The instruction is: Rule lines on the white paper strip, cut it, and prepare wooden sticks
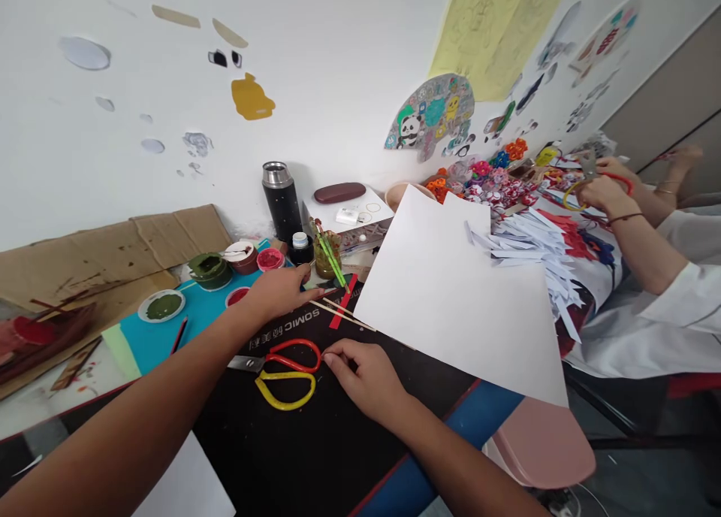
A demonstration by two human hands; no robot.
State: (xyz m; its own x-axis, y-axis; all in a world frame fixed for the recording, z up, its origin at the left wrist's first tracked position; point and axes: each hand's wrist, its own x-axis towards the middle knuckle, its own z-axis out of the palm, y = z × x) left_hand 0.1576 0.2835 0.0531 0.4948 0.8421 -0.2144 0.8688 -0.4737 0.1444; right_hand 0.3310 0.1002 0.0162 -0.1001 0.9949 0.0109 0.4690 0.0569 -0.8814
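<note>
My left hand (282, 293) reaches over the black mat (236, 427), its fingers stretched out near the ends of thin wooden sticks (349, 315). Whether a fingertip touches a stick I cannot tell. A red strip (343, 303) lies partly under the sticks. My right hand (363, 376) is closed, thumb and forefinger pinched together beside the red handle loop of the scissors (286, 373); anything in the pinch is too small to make out. The scissors' other loop is yellow, and their blades run under my left forearm. A large white paper sheet (451, 299) lies right of the sticks.
Paint pots (210, 270), a brush jar (327, 255) and a black thermos (280, 201) stand along the wall. Cut paper strips (529, 246) pile up at right, where another person's hands (605, 194) hold scissors. A pink stool (544, 442) stands below the table edge.
</note>
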